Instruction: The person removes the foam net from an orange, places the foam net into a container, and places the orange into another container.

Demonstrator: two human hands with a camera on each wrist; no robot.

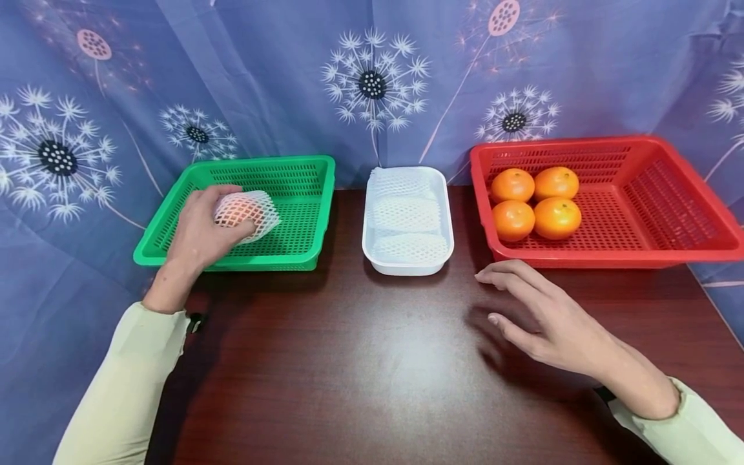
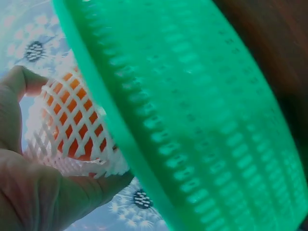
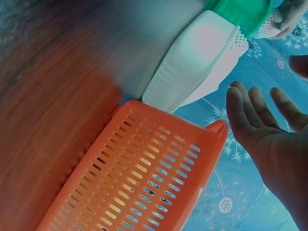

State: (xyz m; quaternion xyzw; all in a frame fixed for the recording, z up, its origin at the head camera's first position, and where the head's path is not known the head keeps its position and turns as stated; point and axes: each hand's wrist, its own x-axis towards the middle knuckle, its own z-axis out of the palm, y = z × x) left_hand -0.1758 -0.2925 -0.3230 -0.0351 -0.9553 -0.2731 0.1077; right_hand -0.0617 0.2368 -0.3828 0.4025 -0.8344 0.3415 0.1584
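Note:
My left hand (image 1: pixel 205 226) grips an orange (image 1: pixel 237 211) wrapped in a white foam net (image 1: pixel 265 213), over the left part of the green basket (image 1: pixel 318 239). In the left wrist view, thumb and fingers curve round the netted orange (image 2: pixel 79 120) beside the basket's rim. My right hand (image 1: pixel 552 323) hovers above the table in front of the red basket (image 1: pixel 628 258), holding nothing, its fingers relaxed and apart. Several bare oranges (image 1: pixel 557 217) sit in the left part of the red basket.
Between the baskets stands a white tray (image 1: pixel 409 268) with several white foam nets (image 1: pixel 405 214) laid in it. The brown table (image 1: pixel 349 361) runs up to a blue curtain (image 1: pixel 279 84) with dandelion prints behind the containers.

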